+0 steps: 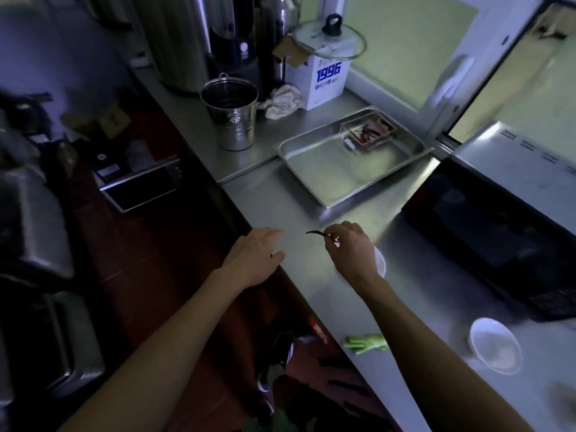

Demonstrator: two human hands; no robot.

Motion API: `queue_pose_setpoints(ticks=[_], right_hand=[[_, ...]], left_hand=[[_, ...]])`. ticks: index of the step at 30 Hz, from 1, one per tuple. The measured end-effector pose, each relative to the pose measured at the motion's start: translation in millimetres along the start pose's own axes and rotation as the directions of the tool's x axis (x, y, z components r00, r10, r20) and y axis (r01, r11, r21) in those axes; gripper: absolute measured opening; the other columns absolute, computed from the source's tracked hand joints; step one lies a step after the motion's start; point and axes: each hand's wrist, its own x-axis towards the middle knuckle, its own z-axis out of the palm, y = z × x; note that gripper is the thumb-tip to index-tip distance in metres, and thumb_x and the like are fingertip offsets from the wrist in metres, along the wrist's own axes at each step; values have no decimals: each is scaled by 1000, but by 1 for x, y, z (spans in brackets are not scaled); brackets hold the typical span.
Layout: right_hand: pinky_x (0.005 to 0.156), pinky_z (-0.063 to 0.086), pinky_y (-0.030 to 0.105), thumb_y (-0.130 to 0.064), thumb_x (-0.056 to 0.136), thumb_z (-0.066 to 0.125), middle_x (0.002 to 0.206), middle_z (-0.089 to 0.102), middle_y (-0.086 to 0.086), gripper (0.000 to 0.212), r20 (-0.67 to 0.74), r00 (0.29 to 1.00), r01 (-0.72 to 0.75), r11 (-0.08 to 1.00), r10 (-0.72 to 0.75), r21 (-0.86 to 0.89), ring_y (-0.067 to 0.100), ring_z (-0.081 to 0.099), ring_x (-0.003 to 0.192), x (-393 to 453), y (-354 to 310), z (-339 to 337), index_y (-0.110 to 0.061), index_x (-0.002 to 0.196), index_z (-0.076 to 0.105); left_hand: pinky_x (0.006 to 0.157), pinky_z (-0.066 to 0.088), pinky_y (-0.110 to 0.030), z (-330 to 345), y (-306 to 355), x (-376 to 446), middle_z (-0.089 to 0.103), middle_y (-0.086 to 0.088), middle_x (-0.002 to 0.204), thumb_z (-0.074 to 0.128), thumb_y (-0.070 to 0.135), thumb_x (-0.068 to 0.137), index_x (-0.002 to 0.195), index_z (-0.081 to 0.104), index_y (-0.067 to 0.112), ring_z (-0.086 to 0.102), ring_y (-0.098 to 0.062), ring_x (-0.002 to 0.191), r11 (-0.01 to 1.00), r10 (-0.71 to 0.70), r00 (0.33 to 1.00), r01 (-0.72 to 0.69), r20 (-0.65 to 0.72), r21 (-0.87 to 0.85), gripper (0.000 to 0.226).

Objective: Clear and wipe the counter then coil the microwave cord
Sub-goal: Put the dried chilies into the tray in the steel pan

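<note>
Steel counter (280, 194) runs from near the person to the window, w/ the microwave (486, 232) on its right side, dark door facing the hands; its cord isn't visible. Right hand (350, 254) hovers over the counter mid-way, fingers curled, pinching a dried chili (316, 233) by one end, tip pointing left. Left hand (257, 255) is beside it at the counter's front edge, palm down, fingers relaxed and straight, holding nothing. A white dish (381, 263) is partly hidden under the right hand. Nearer the person: green veg pieces (366, 342) by the edge and a white bowl (495, 346) in front of the microwave. Farther back: steel tray (352, 157) holding a small clear box w/ more chilies (367, 134), a metal bucket (232, 116), a crumpled rag (282, 102), and a white carton (324, 82) topped w/ a glass lid (328, 39).
</note>
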Motion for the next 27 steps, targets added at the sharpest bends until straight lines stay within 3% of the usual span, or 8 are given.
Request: queue_pose_setpoints(ticks=[4, 10, 16, 23, 27], right_hand=[[70, 51, 35, -15, 88, 70, 89, 70, 5, 7, -5, 1000, -22, 999, 22, 38, 27, 62, 85, 39, 7, 24, -16, 92, 76], [67, 52, 33, -17, 84, 72, 85, 68, -1, 10, -51, 984, -164, 977, 172, 136, 24, 63, 84, 101, 36, 38, -22, 92, 75], [71, 50, 33, -14, 86, 69, 89, 68, 2, 12, -34, 965, -251, 950, 261, 184, 25, 63, 91, 148, 62, 33, -18, 95, 75], [76, 50, 39, -15, 89, 65, 95, 67, 7, 15, -86, 945, -306, 945, 316, 113, 31, 61, 96, 180, 94, 11, -13, 100, 75], [77, 50, 40, -14, 89, 64, 94, 66, 8, 15, -110, 922, -362, 928, 370, 90, 30, 60, 95, 195, 108, 10, -13, 100, 74]], left_hand=[[116, 27, -40, -11, -23, 46, 35, 2, 157, 43, 43, 101, 152, 32, 23, 29, -18, 143, 1000, -4, 1000, 4, 15, 22, 56], [118, 24, -38, -27, -28, 124, 30, 0, 159, 42, 42, 102, 154, 28, 21, 27, -19, 144, 994, 10, 991, -24, 132, 105, 58], [116, 27, -38, -36, -28, 186, 36, 1, 156, 47, 42, 98, 151, 34, 25, 30, -19, 142, 985, 51, 991, -71, 128, 157, 56], [111, 34, -38, -36, 8, 268, 48, 1, 147, 55, 42, 96, 143, 46, 24, 38, -20, 137, 960, 212, 970, -230, 121, 162, 52], [110, 35, -43, -31, 22, 307, 46, 1, 149, 54, 41, 96, 146, 44, 22, 39, -24, 136, 931, 284, 941, -316, 181, 182, 54]])
